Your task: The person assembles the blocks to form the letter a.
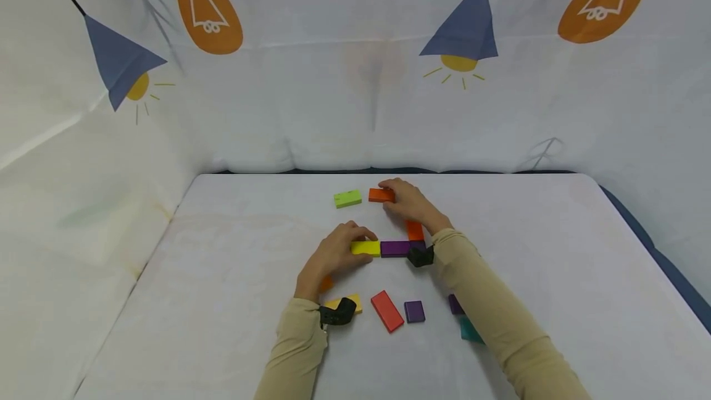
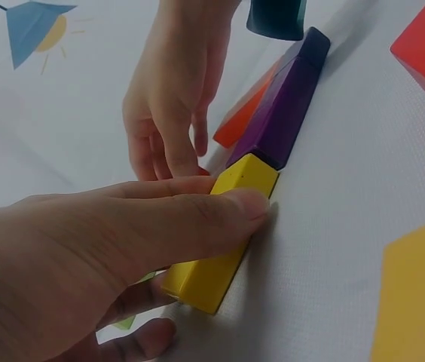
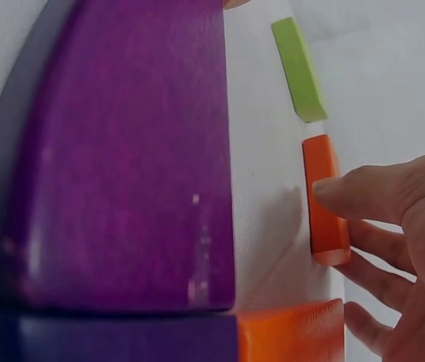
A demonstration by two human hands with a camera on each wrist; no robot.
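My left hand pinches a yellow block, thumb along its near side and fingers on the far side. The yellow block's end meets a long purple block, and a shorter dark purple block continues that row. From the row's right end, an orange block runs toward the back. Farther back, my right hand holds another orange block between thumb and fingers. A lime green block lies just left of that one.
Nearer the front lie a red block, a small purple block and a yellow-orange block partly behind my left wrist. An orange piece peeks out there too. My right forearm partly covers a purple block and a teal block.
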